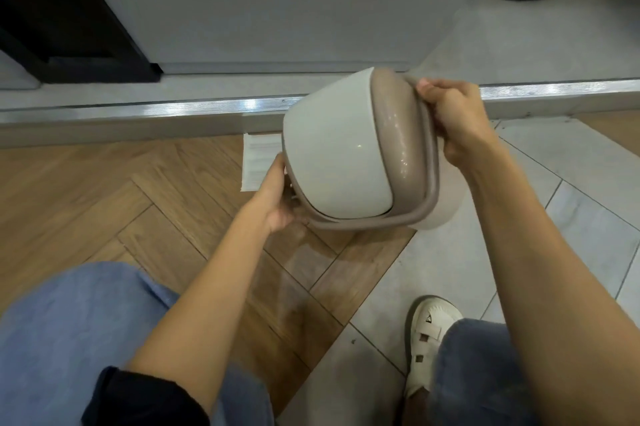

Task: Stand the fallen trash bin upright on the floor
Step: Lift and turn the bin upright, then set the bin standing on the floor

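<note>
Knees and a sandal (433,335) sit closest, then our left hand (277,200) and right hand (453,120), fingers clamped on the taupe rim of the trash bin (332,145). It's tilted, up off the floor (173,190) near the metal threshold (138,110). We're mid-righting, we'd guess; next it needs rotating base-down and setting flat.

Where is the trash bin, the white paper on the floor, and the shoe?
trash bin (332,148): head view, on its white swing lid.
white paper (258,162): head view, on its middle, left of the bin.
shoe (431,328): head view, on its cream strapped top.
</note>
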The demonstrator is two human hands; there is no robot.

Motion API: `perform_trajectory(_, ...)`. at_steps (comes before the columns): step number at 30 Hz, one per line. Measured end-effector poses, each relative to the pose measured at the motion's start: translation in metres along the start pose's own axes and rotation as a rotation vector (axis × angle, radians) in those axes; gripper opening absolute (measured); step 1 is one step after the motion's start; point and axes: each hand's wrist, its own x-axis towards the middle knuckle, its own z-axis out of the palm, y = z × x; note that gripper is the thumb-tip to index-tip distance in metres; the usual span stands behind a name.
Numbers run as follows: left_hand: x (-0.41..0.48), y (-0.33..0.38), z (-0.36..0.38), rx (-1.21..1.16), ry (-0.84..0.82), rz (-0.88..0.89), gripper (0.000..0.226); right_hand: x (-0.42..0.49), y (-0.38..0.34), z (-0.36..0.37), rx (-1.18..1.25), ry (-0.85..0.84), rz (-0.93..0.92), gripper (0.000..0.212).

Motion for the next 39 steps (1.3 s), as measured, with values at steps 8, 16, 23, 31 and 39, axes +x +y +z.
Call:
perform_trajectory(8,-0.034,0.039,-0.001,0.227,-0.059,0.105,0.057,0.007,0.012,-0.015,0.116,0.08,0.104,0.04)
perform_trajectory(16,-0.066,0.038,-0.011,0.326,0.026,0.24,0.048,-0.009,0.039,-0.004,0.042,-0.003,0.155,0.034)
perform_trajectory(23,-0.081,0.014,-0.011,0.302,0.066,0.261,0.06,-0.023,0.045,-0.003,-0.011,0.029,0.123,0.018)
perform_trajectory(31,-0.09,-0.006,-0.012,0.242,0.105,0.276,0.067,-0.075,0.038,-0.023,-0.006,0.068,0.241,0.058)
perform_trajectory(39,-0.086,-0.017,-0.009,0.245,0.068,0.37,0.107,-0.089,0.055,0.005,0.013,-0.151,0.14,0.079)
